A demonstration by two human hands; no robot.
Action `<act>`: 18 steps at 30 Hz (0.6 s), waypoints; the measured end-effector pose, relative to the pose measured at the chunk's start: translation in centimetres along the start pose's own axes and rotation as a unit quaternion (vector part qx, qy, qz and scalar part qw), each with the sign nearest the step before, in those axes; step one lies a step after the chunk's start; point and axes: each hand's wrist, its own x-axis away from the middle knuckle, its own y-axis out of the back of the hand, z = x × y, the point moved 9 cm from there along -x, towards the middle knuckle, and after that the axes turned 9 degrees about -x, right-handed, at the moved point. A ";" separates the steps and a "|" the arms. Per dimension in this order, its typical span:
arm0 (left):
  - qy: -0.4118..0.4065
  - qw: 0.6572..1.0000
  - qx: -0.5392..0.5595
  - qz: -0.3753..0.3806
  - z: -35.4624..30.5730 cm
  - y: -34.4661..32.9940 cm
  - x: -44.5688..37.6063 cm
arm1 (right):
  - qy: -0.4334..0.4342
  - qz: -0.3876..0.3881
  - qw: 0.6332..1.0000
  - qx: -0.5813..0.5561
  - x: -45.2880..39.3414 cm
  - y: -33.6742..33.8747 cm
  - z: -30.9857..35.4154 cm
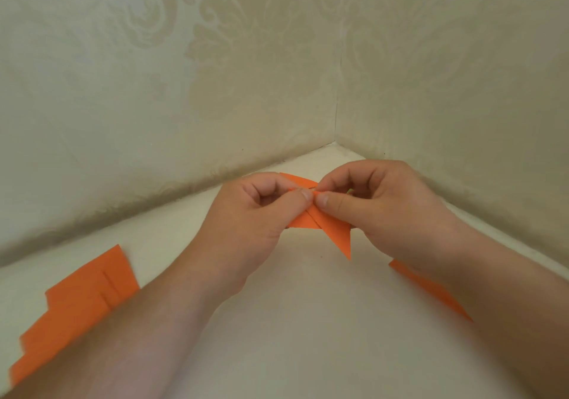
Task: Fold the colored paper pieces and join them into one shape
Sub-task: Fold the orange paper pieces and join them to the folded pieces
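Orange paper, folded into a pointed piece [323,224], was held up above the white table [308,321] near its far corner, where two walls covered in pale patterned wallpaper [215,75] met. The left hand [255,214] pinched the folded piece between thumb and curled fingers from the left, and the right hand [378,204] pinched it from the right, the two thumb tips almost touching at the middle of the fold. One sharp tip of the piece pointed down toward the near side, and another edge showed behind the fingers on the far side. A stack of flat orange sheets [77,306] lay on the table at the near left, partly under the left forearm. Another orange strip [431,291] lay on the table at the right, partly hidden beneath the right forearm.
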 end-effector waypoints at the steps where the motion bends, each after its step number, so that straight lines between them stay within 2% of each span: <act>1: 0.002 1.000 -0.010 0.005 0.1 -0.1 0.0 | -0.003 -0.003 1.000 0.002 0.0 0.0 0.0; 5: -0.007 0.998 -0.043 0.035 0.0 -0.8 0.3 | -0.030 -0.004 0.999 0.010 -0.1 0.1 -0.5; 8: -0.002 0.998 -0.059 0.018 0.2 -0.4 0.1 | -0.078 0.038 0.996 -0.011 0.0 -0.6 -1.2; 13: 0.062 0.996 -0.019 0.055 1.2 0.0 -0.3 | -0.132 0.047 0.989 -0.057 0.1 -0.3 -2.0; 18: 0.088 0.991 -0.008 0.100 1.6 0.0 -0.3 | -0.134 0.063 0.988 -0.044 0.2 -0.5 -2.1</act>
